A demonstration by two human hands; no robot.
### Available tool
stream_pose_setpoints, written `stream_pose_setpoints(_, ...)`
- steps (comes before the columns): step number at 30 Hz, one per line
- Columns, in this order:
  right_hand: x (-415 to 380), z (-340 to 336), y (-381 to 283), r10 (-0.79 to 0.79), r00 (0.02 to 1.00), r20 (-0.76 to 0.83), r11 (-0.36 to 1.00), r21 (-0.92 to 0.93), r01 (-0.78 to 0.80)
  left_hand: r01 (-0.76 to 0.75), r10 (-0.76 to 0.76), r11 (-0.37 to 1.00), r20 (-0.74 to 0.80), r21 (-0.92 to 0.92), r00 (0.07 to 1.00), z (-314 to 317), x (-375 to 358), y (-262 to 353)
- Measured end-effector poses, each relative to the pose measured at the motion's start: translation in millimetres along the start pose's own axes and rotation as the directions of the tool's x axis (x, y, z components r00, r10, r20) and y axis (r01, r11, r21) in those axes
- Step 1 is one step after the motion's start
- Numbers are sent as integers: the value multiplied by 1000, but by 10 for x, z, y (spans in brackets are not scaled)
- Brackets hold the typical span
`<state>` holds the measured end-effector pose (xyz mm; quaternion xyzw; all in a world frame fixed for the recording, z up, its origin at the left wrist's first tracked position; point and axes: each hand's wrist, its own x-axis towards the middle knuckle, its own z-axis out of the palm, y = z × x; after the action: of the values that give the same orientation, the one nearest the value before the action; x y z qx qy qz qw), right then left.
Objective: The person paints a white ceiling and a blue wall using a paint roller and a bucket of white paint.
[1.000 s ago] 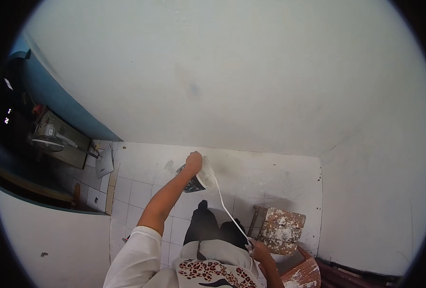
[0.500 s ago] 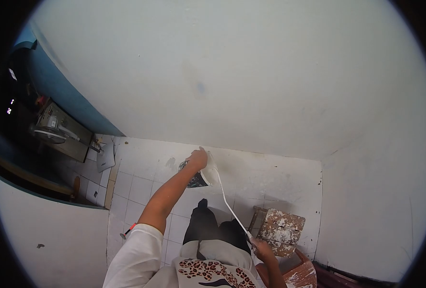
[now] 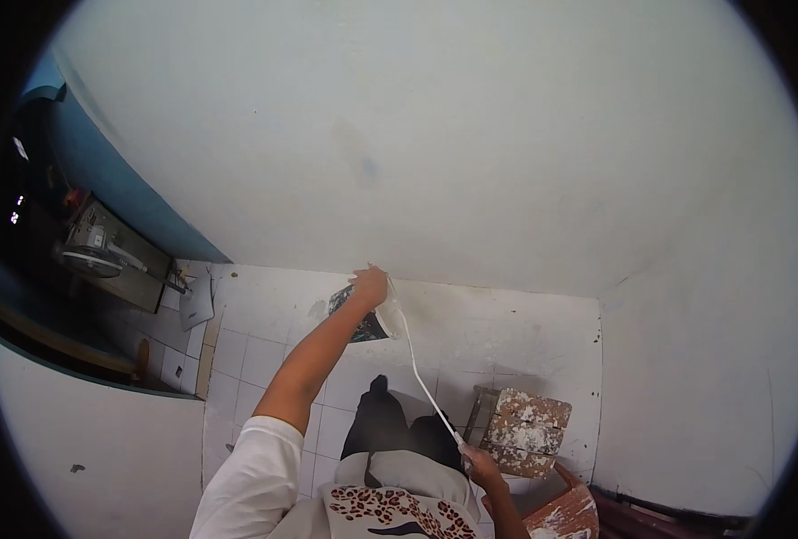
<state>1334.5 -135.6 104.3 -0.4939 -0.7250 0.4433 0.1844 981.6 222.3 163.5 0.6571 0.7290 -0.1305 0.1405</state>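
Note:
A dark, paint-smeared bucket (image 3: 369, 329) is tilted, its pale opening facing right. My left hand (image 3: 371, 285) is closed on its upper rim. A paint roller (image 3: 423, 377) with a long, bent white rod runs from the bucket's mouth down to my right hand (image 3: 482, 467), which is wrapped around its handle end. Its far end is at the bucket's opening, and the roller head cannot be made out there.
Right of my legs stands a paint-spattered wooden stool (image 3: 526, 431), with a reddish-brown chair (image 3: 565, 514) behind it. White wall (image 3: 471, 162) rises ahead. A fan (image 3: 93, 256) is at the left, beyond a doorway; white tiles (image 3: 264, 359) cover the floor.
The view has shifted slightly. My left hand and the bucket sit a little further up and left, and my right hand with the roller has shifted only slightly. Both grips look unchanged.

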Motion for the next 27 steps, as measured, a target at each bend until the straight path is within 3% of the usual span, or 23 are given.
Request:
stream_pose_setpoints(3, -83, 28, -49, 39, 999, -33, 997, -67, -41, 23, -24, 1000, -66, -18, 998, 160, 130, -77)
stream_pose_setpoints(5, -98, 42, -78, 89, 996, -20, 991, -99, -91, -37, 25, 979, -60, -200, 998, -108, -128, -16)
stream_pose_setpoints(8, -91, 86, -76, 159, 987, 6, 982, -108, -157, -102, 102, 988, -6, -114, 995, -182, -266, 49)
stream_pose_setpoints(11, -68, 99, -84, 108, 993, -37, 984, -140, -113, -83, 93, 980, 44, -178, 995, -191, -306, 67)
stream_pose_setpoints(14, -158, 60, -24, 107, 993, -51, 981, -155, -113, -71, 71, 978, -5, -198, 997, -138, -272, 10)
stream_pose_setpoints(16, -256, 26, 13, 206, 978, 18, 961, -194, -199, -51, 46, 973, -28, -225, 999, -122, -243, -27)
stream_pose_setpoints(21, -360, 3, 28, 174, 984, -22, 963, -204, -175, -49, 37, 968, -53, -244, 998, -115, -245, -45)
stream_pose_setpoints(27, -237, 29, -89, 158, 986, -50, 962, -216, -165, -83, 94, 975, 42, -206, 995, -103, -314, 0)
